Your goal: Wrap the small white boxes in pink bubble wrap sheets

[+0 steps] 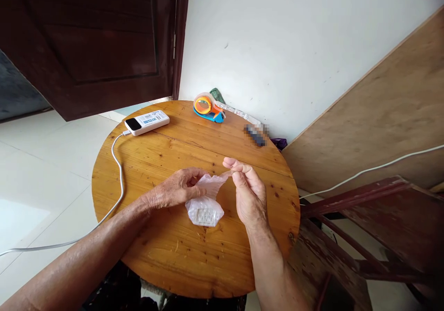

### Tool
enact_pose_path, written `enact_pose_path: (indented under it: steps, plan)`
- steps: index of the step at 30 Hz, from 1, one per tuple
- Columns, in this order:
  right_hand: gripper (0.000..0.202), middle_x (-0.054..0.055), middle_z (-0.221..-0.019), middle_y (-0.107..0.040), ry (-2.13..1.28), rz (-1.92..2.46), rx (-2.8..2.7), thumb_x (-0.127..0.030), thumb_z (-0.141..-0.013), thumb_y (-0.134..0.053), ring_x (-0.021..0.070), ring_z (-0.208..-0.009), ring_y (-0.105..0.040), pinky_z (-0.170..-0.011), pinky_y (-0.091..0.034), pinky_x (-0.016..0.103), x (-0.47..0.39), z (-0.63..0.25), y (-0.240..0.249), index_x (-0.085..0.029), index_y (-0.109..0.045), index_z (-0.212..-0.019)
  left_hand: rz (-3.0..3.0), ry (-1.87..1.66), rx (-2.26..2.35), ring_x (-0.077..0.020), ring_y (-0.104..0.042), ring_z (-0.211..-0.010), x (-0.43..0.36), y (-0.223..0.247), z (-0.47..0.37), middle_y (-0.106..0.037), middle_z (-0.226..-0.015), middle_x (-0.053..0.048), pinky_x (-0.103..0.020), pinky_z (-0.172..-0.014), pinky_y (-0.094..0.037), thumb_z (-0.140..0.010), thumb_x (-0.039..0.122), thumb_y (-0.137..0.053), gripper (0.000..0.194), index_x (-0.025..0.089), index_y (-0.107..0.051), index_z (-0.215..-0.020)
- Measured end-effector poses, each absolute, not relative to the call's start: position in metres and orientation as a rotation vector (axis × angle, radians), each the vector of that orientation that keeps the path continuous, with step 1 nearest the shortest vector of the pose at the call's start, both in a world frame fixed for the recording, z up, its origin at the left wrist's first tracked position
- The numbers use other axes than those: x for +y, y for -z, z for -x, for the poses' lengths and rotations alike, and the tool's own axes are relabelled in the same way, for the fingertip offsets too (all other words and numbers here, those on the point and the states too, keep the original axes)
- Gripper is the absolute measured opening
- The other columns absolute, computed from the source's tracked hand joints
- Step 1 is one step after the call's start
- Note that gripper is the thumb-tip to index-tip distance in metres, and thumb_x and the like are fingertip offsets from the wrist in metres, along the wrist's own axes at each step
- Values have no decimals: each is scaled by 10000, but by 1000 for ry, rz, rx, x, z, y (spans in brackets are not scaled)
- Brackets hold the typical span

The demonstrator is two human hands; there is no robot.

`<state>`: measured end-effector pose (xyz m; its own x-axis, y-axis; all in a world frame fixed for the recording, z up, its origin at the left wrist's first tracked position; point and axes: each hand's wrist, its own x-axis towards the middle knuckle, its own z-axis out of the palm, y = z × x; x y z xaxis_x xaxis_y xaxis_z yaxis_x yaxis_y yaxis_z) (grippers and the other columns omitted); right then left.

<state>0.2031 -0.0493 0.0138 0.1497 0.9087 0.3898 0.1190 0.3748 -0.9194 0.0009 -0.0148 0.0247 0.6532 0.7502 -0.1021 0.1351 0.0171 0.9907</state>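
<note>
A small item wrapped in translucent bubble wrap [205,213] lies near the middle of the round wooden table [166,255]. My left hand [182,187] is closed on the wrap's upper left side, thumb in front. To the right, my right hand [250,192] pinches the stretched upper right end of the wrap between thumb and index finger, its other fingers partly extended. A greyish, patterned block shows faintly through the plastic; what it is cannot be made out.
A white power bank [147,122] with a cable [121,181] sits at the back left. An orange and blue tape dispenser [209,107] stands at the back edge, near a blurred dark object [255,135]. A wooden chair [374,209] is at the right.
</note>
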Motion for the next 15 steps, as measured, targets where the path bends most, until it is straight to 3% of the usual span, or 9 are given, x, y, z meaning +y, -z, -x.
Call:
enact_pose_path:
  steps: [3,6,8,12,15]
  plan:
    - [180,97,-1187,-724,-771,1065,-1210,-408,-915,-625,255,-1161,-649,-999,-488,455,-47,-203,-13,-233,-630,-960,-1512,-537,769,-132,-544,-679,-14,-20,-2,-631,-784,-2,-240,-608,-411,-820,380,-605,275,143,-660,-948]
    - [188,87,-1108,-735,-749,1116,-1106,-405,-903,-636,232,-1032,-682,-835,-526,372,-46,-204,-14,-226,-636,-961,-1494,-553,848,-98,-435,-552,-11,-12,-4,-536,-629,28,-229,-523,-333,-821,466,-582,333,140,-623,-767]
    - [172,44,-952,-730,-690,1134,-1046,-386,-887,-661,182,-855,-677,-724,-502,302,-47,-205,-16,-224,-647,-943,-1452,-599,904,-91,-404,-520,-8,-8,-5,-503,-585,35,-229,-502,-310,-790,517,-588,380,150,-583,-693]
    - [170,-38,-614,-583,-633,1142,-1108,-355,-861,-680,119,-589,-531,-600,-420,252,-50,-204,-19,-211,-649,-776,-1343,-713,903,-95,-425,-518,-5,-7,-7,-508,-563,31,-229,-525,-343,-761,551,-611,409,155,-573,-668]
    - [190,-42,-578,-561,-675,1205,-1187,-357,-856,-668,118,-555,-501,-571,-399,255,-53,-202,-21,-211,-642,-737,-1294,-764,873,-94,-434,-524,-7,-11,-9,-529,-569,24,-223,-529,-342,-754,545,-646,409,148,-598,-664]
